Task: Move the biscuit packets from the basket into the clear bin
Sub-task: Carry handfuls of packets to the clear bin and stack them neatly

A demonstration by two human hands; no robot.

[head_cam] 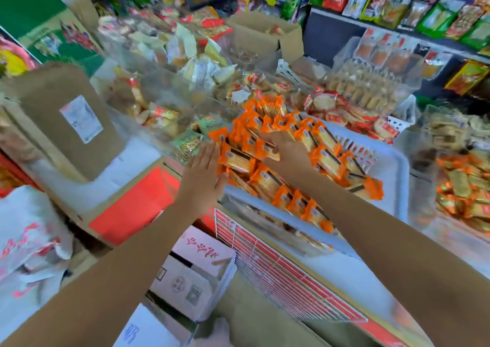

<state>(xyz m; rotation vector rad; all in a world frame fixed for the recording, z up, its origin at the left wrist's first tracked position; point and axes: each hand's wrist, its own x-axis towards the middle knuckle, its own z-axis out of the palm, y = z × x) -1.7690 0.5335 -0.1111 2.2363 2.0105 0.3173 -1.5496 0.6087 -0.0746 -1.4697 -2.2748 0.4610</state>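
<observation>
Up on the heap of orange biscuit packets [326, 158] that fills the white basket [397, 161], I see the right hand [287, 151] with its fingers curled round a few packets, holding them near the far left part of the basket. At the left side of the basket the left hand [201, 173] is flat and wide, its fingers straight, pressing on the edge of the heap and holding nothing. Right of the basket stands 1 clear bin [424, 166] with gold packets inside, and left of the basket sits 1 brown box [66, 118].
</observation>
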